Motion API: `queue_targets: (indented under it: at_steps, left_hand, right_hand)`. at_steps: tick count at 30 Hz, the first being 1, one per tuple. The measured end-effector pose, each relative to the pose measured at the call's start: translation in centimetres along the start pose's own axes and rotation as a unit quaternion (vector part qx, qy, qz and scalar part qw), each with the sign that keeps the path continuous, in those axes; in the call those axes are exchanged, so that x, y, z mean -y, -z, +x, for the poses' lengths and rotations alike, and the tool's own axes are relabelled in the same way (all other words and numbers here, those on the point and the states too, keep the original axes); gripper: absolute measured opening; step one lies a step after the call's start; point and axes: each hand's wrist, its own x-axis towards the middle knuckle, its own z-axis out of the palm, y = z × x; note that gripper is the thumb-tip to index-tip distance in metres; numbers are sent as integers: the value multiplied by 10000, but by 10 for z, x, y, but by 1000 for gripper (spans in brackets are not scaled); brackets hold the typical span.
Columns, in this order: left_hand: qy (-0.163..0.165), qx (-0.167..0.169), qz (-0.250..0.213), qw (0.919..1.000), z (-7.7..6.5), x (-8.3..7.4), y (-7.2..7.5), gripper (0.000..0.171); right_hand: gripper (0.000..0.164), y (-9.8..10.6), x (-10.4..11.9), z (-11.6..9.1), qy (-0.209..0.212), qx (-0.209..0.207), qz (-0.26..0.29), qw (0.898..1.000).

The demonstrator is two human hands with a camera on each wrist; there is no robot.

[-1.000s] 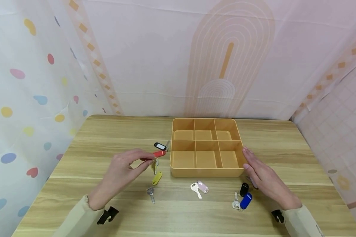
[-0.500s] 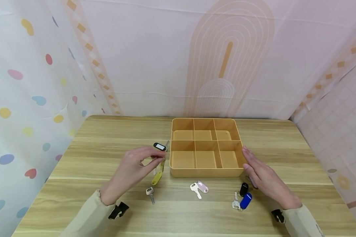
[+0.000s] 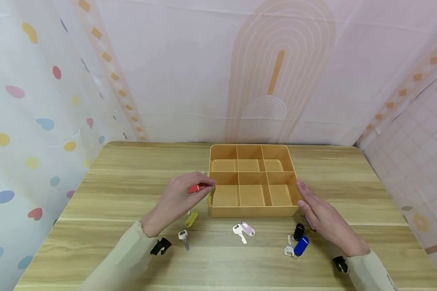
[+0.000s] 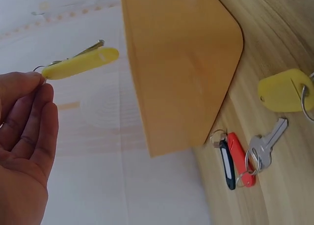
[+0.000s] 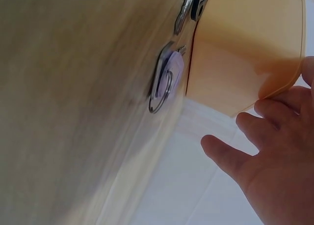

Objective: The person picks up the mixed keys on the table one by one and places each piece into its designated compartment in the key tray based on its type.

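Observation:
In the head view my left hand (image 3: pixel 178 198) is at the left wall of the orange six-compartment box (image 3: pixel 253 211). Its thumb and fingertips pinch the ring of a yellow key tag (image 4: pixel 81 64), which has a key hanging with it, raised at the box's rim. Fingers extended, my right hand (image 3: pixel 322 216) rests against the right wall of the box; the right wrist view shows its fingertips touching that wall. Below the left hand lie a red key tag (image 4: pixel 239 154), a black key tag (image 4: pixel 226 163) and another yellow key tag (image 4: pixel 282 91).
A loose-looking key (image 3: pixel 183 238) lies at front left. In front of the box are a pink key tag (image 3: pixel 248 228) and its key. Near the right hand lie a black tag (image 3: pixel 299 232), a blue tag (image 3: pixel 301 246) and a lilac tag (image 5: pixel 171 70). Curtains surround the table.
My left hand has moved right, carrying the yellow-tagged key from above the other keys to the box's left rim. The right hand has stayed against the box.

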Motion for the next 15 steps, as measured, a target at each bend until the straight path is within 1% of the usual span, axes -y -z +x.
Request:
queue_targets:
  at_steps: [3, 7, 15]
  left_hand:
    - [9, 59, 12, 10000, 6, 3, -6, 16]
    - [49, 188, -97, 9998, 10, 8, -15, 16]
    - [161, 582, -299, 9977, 14, 20, -27, 14]
  right_hand:
    - [57, -1, 0, 0, 45, -41, 31, 10000]
    - [57, -1, 0, 1, 45, -42, 14, 10000]
    - [57, -1, -1, -1, -37, 17, 38, 10000]
